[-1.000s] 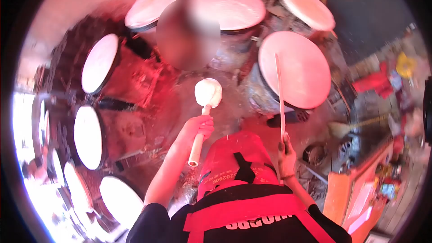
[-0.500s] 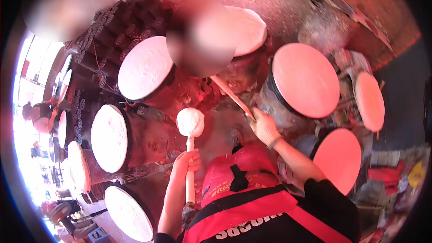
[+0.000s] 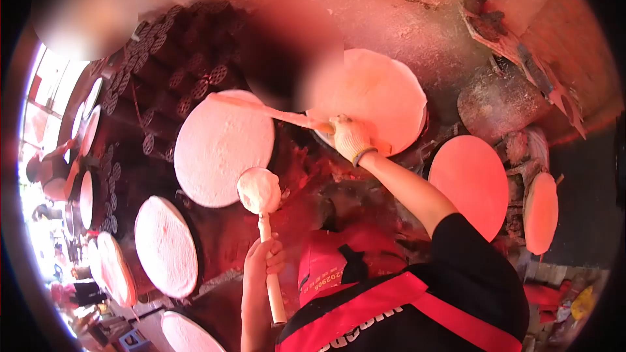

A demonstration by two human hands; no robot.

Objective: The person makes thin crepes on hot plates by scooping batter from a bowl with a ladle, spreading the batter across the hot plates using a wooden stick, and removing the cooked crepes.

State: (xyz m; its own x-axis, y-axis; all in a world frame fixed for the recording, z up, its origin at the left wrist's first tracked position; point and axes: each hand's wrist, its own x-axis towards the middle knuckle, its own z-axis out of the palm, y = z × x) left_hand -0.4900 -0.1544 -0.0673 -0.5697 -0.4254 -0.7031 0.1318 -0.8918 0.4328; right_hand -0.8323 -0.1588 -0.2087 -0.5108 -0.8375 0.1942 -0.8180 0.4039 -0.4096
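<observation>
My left hand point(image 3: 264, 257) is wrapped round a pale roller-like handle point(image 3: 274, 290), with a white lump of dough point(image 3: 259, 190) on its upper end. My right hand point(image 3: 351, 138), in a light knitted glove, grips a long flat wooden stick point(image 3: 287, 116). The stick points left, and its far end lies over the top of a round white sheet point(image 3: 225, 150) on a dark round plate. Behind the glove is another round sheet point(image 3: 381, 101), partly hidden by a blurred patch. The dough lump overlaps the left sheet's lower right edge in view.
More round sheets on dark plates stand at the right point(image 3: 469, 186), far right point(image 3: 541, 214) and lower left point(image 3: 166, 246). Stacked perforated dark cylinders point(image 3: 195, 65) fill the upper left. A person point(image 3: 55, 173) is at the far left.
The view has turned and shifted toward the sheets on the left. My right hand has moved up and forward, and the stick now reaches over the left sheet. My left hand still holds the handle with dough.
</observation>
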